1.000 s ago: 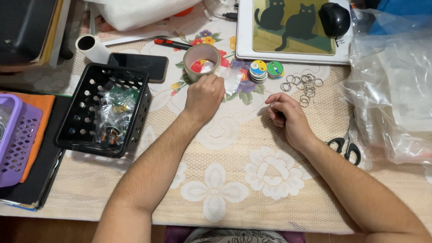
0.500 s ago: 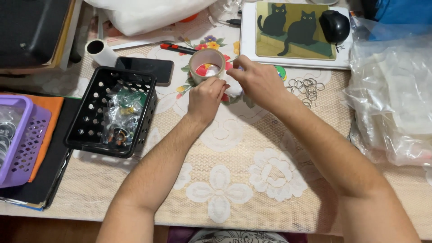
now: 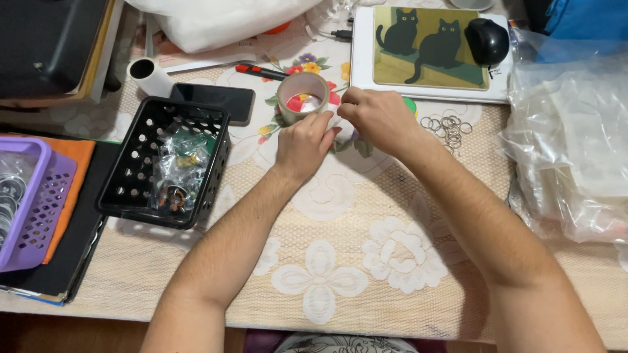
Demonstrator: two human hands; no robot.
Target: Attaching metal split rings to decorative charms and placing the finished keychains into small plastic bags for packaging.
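Observation:
A roll of clear packing tape (image 3: 301, 96) lies flat on the flowered tablecloth at the back middle. My left hand (image 3: 301, 145) rests against its near side, fingers closed on the roll's edge. My right hand (image 3: 379, 117) has come in from the right and pinches the loose strip of tape between the two hands, right beside the roll. A small clear plastic bag (image 3: 341, 131) shows just under both hands. Round button badges (image 3: 410, 104) are mostly hidden behind my right hand.
A black perforated basket (image 3: 140, 199) with bagged keyrings stands left; a purple basket (image 3: 29, 216) further left. Loose metal split rings (image 3: 447, 126) lie right of my hands. A phone (image 3: 214, 98), a red cutter (image 3: 260, 70), a mouse pad (image 3: 428, 52) with a mouse (image 3: 487, 39) and clear bags (image 3: 569, 144) surround.
My right hand left the table near the rings, moved up-left to the tape roll and took hold of the tape end. My left hand stayed on the roll.

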